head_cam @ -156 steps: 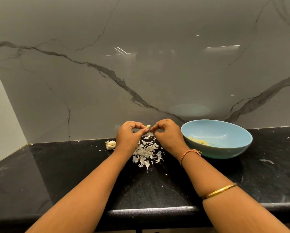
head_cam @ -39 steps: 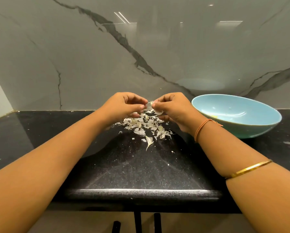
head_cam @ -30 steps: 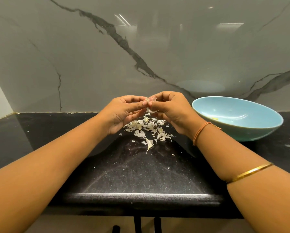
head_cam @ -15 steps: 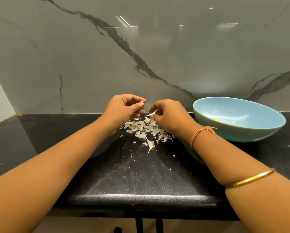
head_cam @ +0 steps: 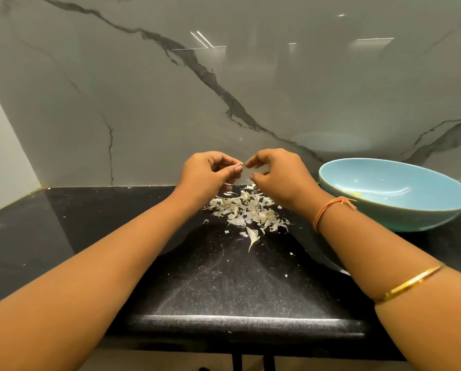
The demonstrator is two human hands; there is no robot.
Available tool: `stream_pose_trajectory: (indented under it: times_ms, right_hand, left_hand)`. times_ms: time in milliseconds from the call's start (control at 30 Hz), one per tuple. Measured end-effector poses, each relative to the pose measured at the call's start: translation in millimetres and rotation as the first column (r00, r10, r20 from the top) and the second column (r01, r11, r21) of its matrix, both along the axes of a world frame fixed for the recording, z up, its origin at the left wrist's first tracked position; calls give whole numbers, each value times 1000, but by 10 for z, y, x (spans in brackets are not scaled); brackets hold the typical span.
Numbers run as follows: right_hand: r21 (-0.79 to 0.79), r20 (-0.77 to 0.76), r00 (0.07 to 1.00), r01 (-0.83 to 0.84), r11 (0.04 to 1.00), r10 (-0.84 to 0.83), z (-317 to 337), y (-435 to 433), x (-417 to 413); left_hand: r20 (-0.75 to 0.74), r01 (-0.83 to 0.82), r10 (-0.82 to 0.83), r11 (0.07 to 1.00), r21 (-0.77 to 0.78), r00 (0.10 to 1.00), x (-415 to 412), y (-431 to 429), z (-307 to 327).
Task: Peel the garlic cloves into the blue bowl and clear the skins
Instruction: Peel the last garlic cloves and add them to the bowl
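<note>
Grey marble wall (head_cam: 224,89) above a black counter (head_cam: 224,277): two hands work a garlic clove (head_cam: 240,163) over scattered skins (head_cam: 248,210).
At the right, the blue bowl (head_cam: 384,218) sits on the counter with a few yellowish bits inside, too small to make out. Both forearms are cut off at the bottom edge. The left hand (head_cam: 210,175) is curled, its fingers pinching the mostly hidden clove. The right hand (head_cam: 277,175), just beside it, has bent fingers; whether they hold anything I cannot tell.
</note>
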State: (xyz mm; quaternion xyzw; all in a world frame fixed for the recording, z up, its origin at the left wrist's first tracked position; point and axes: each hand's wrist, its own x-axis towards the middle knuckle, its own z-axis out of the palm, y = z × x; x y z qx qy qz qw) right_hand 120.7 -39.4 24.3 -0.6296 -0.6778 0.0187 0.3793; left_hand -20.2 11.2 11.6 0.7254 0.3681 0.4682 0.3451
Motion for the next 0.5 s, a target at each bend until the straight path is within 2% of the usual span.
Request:
stream_pose_trajectory:
  times_ms: [67,233,500]
  right_hand:
    - [3,-26,999,-28,1000,28,56,22,-11]
    - [28,131,990,-48,998,44,161,96,-48]
    - [77,163,985,-72,994,59,7,88,-11]
  left_hand:
    - [-5,-7,7,1000,15,1000,0,5,2]
    - [-1,-14,14,999,39,1000,1,11,5]
    - [-100,-46,54,996,82,994,-2,32,-3]
